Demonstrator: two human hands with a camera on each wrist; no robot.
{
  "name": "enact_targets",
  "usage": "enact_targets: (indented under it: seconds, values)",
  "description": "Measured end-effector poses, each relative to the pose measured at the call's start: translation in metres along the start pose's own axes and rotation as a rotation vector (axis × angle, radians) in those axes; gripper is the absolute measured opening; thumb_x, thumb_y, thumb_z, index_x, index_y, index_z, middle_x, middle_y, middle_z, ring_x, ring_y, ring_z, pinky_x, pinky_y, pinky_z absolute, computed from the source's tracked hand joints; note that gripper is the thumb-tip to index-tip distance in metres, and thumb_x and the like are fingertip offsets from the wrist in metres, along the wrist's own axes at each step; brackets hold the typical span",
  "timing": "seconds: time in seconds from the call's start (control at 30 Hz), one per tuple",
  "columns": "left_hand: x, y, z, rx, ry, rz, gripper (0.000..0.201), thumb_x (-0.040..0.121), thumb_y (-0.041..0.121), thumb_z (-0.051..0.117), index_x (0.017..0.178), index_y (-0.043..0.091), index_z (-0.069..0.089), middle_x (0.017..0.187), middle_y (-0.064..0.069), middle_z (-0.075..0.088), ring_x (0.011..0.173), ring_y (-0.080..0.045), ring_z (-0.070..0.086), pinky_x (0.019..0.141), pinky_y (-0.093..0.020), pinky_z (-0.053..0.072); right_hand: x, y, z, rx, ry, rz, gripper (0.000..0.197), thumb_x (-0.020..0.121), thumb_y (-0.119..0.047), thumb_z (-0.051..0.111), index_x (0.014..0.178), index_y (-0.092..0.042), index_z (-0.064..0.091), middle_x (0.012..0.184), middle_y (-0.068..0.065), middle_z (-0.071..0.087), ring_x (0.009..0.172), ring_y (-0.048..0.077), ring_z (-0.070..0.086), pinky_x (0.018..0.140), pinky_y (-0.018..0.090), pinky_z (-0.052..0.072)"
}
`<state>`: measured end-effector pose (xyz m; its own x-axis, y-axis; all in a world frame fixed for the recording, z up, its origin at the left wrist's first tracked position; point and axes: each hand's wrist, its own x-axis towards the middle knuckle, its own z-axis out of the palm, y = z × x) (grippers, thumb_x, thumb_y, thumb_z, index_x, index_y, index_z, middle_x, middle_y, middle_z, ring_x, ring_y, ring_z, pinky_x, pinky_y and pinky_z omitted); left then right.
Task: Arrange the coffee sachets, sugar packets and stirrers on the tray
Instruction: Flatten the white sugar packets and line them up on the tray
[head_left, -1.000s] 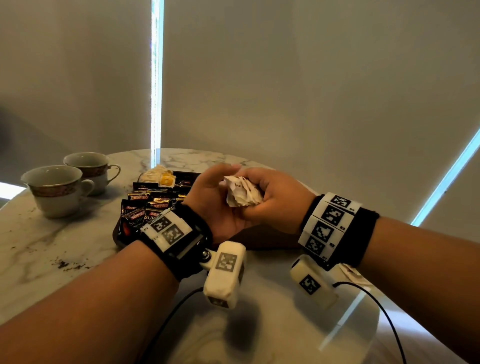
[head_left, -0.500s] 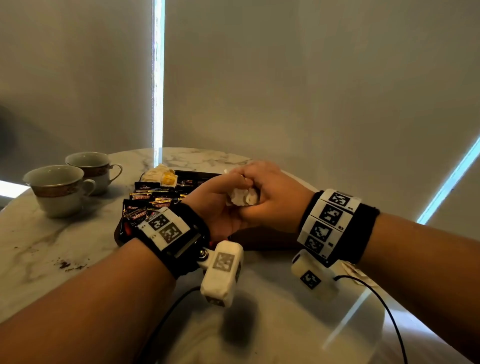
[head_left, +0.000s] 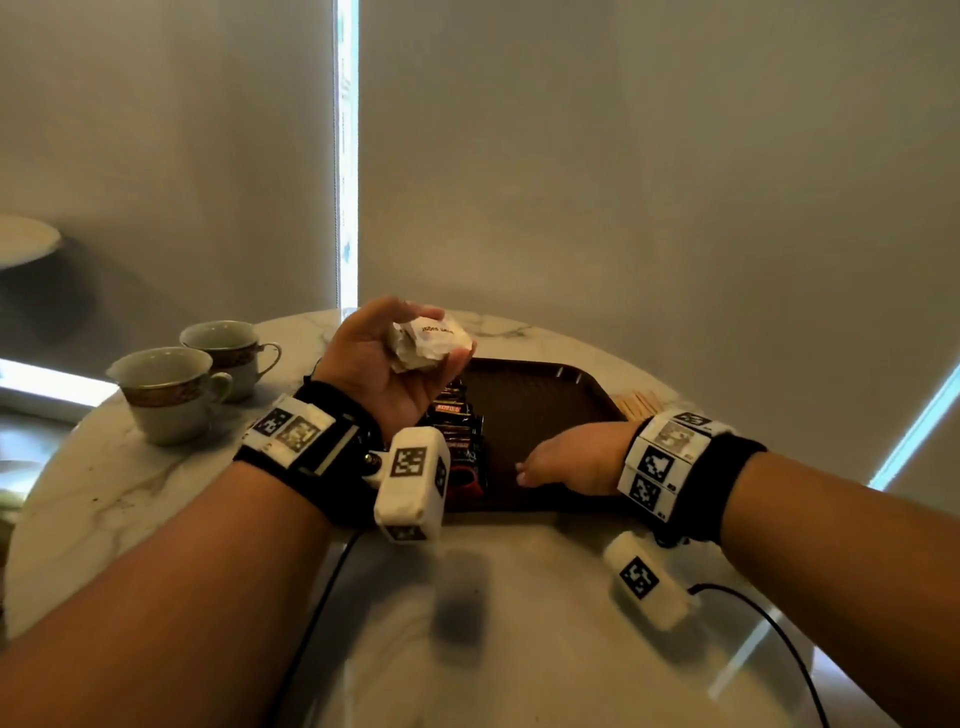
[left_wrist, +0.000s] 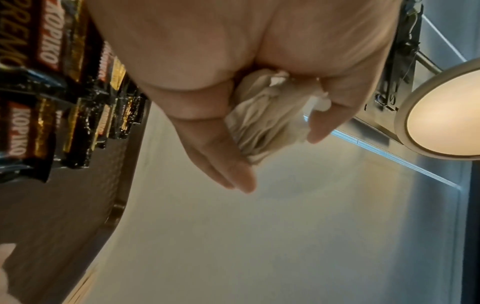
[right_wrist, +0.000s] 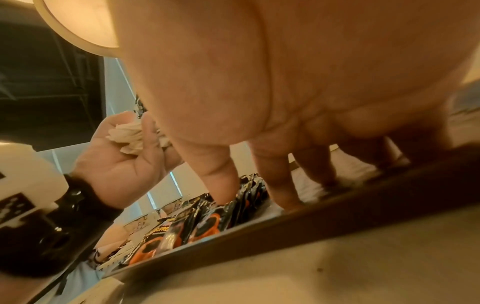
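Nearest the camera, two forearms with black wristbands carrying square-patterned white tags reach over a marble surface (head_left: 171, 483). Right hand (head_left: 576, 465) low over the front of a dark brown tray (head_left: 545, 415), fingers (right_wrist: 281, 191) straight and pointing down to the tray floor, tips at or just above it; holds nothing. Left hand (head_left: 387, 364) raised above the tray's left part, palm up, fingers and thumb curled round a bunch of crumpled white sugar packets (head_left: 431, 343); small printed wording on the top one, upside down, seems to read "sugar". Coffee sachets (head_left: 460, 441) overlap in a row along the tray's left side: black, red and gold, printed "KOPIKO" (left_wrist: 15, 131), part of another word reading "SUPRE". Pale wooden stirrers (head_left: 641, 402) lie on the surface just past the tray's right corner. Farther left, two patterned-band cups (head_left: 166, 395), side by side. Behind, grey blinds.
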<state>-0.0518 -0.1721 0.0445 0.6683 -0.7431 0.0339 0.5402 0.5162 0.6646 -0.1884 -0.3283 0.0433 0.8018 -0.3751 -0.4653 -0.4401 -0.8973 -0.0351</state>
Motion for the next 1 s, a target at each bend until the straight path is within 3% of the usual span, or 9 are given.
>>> enact_targets:
  seconds: [0.1,0.3,0.5,0.57,0.63,0.73,0.8,0.87,1.0]
  values:
    - [0.002,0.003,0.003,0.040,0.021,0.020,0.016,0.079,0.007,0.058,0.094,0.005,0.063,0.122,-0.027,0.057,0.095,-0.039,0.068,0.069,-0.029,0.063,-0.002,-0.006,-0.005,-0.036,-0.048,-0.015,0.051,0.106,-0.046,0.037,0.152,-0.026,0.040,0.159,-0.002,0.037,0.147,0.019,0.032,0.120,0.033,0.019]
    - [0.005,0.015,-0.002,0.139,0.002,0.018,0.023,0.087,0.001,0.045,0.100,0.007,0.063,0.125,-0.029,0.056,0.096,-0.041,0.070,0.070,-0.033,0.063,-0.013,-0.015,-0.003,-0.082,-0.098,-0.078,0.051,0.103,-0.044,0.045,0.151,-0.028,0.042,0.156,-0.002,0.040,0.145,0.019,0.033,0.118,0.033,0.021]
    - [0.008,0.013,-0.015,0.160,0.000,0.035,0.026,0.090,0.006,0.043,0.104,0.008,0.065,0.105,-0.023,0.064,0.085,-0.035,0.072,0.068,-0.038,0.063,-0.007,-0.010,-0.008,-0.010,-0.112,-0.087,0.044,0.099,-0.047,0.052,0.141,-0.034,0.055,0.144,-0.008,0.053,0.134,0.013,0.045,0.109,0.027,0.028]
    - [0.008,0.013,-0.018,0.166,0.000,0.044,0.028,0.093,0.005,0.040,0.105,0.007,0.066,0.106,-0.023,0.064,0.082,-0.034,0.072,0.062,-0.034,0.062,-0.001,-0.006,-0.021,0.018,0.024,-0.081,0.037,0.097,-0.051,0.054,0.128,-0.033,0.066,0.130,-0.010,0.063,0.122,0.011,0.054,0.101,0.027,0.035]
    - [0.008,0.016,-0.020,0.162,-0.015,0.050,0.029,0.094,0.005,0.040,0.104,0.008,0.068,0.106,-0.022,0.066,0.081,-0.033,0.072,0.060,-0.031,0.061,0.015,0.000,-0.037,0.071,0.278,-0.072,0.032,0.095,-0.049,0.058,0.103,-0.023,0.076,0.102,-0.004,0.072,0.098,0.012,0.063,0.090,0.030,0.046]
    - [0.007,0.018,-0.021,0.141,-0.024,0.061,0.031,0.095,0.004,0.039,0.102,0.009,0.069,0.102,-0.020,0.069,0.080,-0.030,0.072,0.059,-0.029,0.060,0.045,0.000,-0.057,0.538,0.480,-0.141,0.031,0.096,-0.035,0.062,0.081,-0.010,0.069,0.078,0.007,0.072,0.064,0.013,0.061,0.066,0.032,0.049]
    - [0.008,0.017,-0.023,0.127,-0.018,0.079,0.031,0.096,0.004,0.039,0.109,0.009,0.068,0.104,-0.019,0.069,0.079,-0.029,0.072,0.058,-0.028,0.060,0.061,-0.011,-0.063,1.065,0.471,-0.199,0.024,0.100,-0.026,0.056,0.081,-0.011,0.060,0.071,0.006,0.064,0.059,0.015,0.057,0.055,0.030,0.043]
    - [0.011,0.015,-0.026,0.119,0.007,0.106,0.033,0.097,0.003,0.040,0.118,0.008,0.065,0.109,-0.020,0.068,0.078,-0.028,0.073,0.057,-0.028,0.060,0.069,-0.021,-0.065,1.465,0.386,-0.263,0.024,0.097,-0.033,0.056,0.083,-0.014,0.058,0.066,0.001,0.054,0.059,0.016,0.051,0.053,0.029,0.036]
    - [0.019,0.012,-0.029,0.136,0.055,0.158,0.028,0.096,0.002,0.044,0.118,0.007,0.062,0.109,-0.020,0.067,0.077,-0.025,0.072,0.055,-0.027,0.058,0.081,-0.036,-0.055,1.567,0.170,-0.449,0.051,0.072,-0.061,0.067,0.086,-0.013,0.063,0.074,0.003,0.056,0.064,0.016,0.051,0.058,0.029,0.037]
